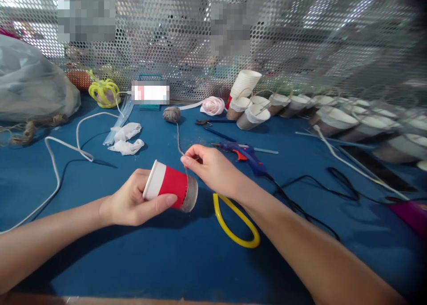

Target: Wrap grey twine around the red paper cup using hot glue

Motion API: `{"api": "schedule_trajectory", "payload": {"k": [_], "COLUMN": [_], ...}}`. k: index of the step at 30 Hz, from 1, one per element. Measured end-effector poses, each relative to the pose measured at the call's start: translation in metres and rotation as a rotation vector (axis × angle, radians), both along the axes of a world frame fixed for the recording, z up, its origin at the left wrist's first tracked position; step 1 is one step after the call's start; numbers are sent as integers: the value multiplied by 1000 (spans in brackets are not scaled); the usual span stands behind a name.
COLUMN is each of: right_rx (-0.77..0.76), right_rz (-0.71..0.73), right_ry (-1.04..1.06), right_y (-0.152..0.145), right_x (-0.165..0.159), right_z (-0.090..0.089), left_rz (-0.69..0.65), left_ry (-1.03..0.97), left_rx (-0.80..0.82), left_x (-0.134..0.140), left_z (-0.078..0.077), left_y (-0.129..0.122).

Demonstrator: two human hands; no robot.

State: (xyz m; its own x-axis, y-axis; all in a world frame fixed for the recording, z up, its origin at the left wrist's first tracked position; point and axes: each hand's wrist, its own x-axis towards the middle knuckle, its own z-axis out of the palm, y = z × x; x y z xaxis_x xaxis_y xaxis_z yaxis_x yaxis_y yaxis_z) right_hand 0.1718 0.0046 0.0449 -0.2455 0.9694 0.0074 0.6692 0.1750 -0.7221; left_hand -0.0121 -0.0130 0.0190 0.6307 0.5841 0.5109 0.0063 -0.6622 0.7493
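Observation:
My left hand [133,200] is wrapped round a red and white paper cup [172,183], which lies tilted on its side with its rim toward the left. Grey yarn [191,194] is wound in a band round the base end of the cup. Just above that end, my right hand [207,165] pinches the yarn strand between thumb and fingers. From the pinch the strand runs up to a small ball of grey yarn [171,114] on the blue table [160,260].
A blue glue gun [245,156] with a black cable lies beyond my right wrist, and a yellow loop [238,240] beneath my right forearm. Pliers [213,122] rest farther back. Several yarn-wrapped cups [253,117] stand at the right, before a perforated metal screen [187,38]. A white cable [55,171] crosses the left.

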Motion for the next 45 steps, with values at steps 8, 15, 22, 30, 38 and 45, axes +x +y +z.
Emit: {"api": "schedule_trajectory", "payload": {"k": [8,15,22,30,38,45], "right_rx": [-40,-47,-47,-97,70,-135], "right_rz": [6,-4,-4,36,-83,101], "right_ry": [-25,-48,-48,-37,-15,264], "right_y": [0,-1,0,8,14,-8], "right_x": [-3,-4,-3,-1,8,0], "right_z": [-1,2,0,-15,-10,8], "left_rz": [16,28,28,160,248,330], "left_ry": [-22,-30,-22,-102,-425,-374], "left_rx": [56,89,55,-625,-1001,-864], "left_x": [0,1,1,3,10,9], "left_z": [0,1,1,-1,4,-5], "left_y": [0,1,1,0,9,14]}}
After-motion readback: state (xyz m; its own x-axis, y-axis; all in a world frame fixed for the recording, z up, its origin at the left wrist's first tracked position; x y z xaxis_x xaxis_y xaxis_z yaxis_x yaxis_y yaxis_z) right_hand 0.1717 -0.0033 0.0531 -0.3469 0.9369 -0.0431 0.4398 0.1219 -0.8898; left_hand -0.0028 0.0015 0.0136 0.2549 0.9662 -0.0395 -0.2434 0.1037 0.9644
